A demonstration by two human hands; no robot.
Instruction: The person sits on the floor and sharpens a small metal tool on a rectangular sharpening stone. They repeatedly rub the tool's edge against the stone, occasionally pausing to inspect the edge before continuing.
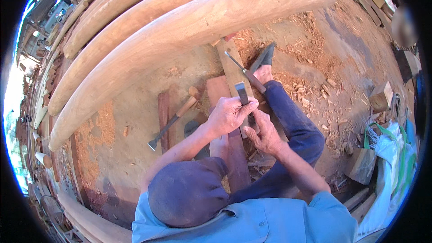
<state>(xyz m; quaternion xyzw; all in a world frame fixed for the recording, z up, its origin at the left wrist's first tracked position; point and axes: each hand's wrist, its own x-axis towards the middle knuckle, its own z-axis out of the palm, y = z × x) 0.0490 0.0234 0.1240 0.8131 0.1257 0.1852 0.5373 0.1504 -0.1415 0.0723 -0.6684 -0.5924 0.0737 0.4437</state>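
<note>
The chisel is near the centre of the frame, pointing upward. It is a flat, dark metal bar, and its broad upper end is pale and shiny. The left hand has its fingers closed on this bar. At the right hand, fingers are half bent; whether they grip, I cannot tell.

A blue shirt with buttoned pocket tops navy trousers.

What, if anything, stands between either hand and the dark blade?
Nothing visible does: the left hand grips the dark blade, and the right hand is close beside it, touching or nearly so.
</note>
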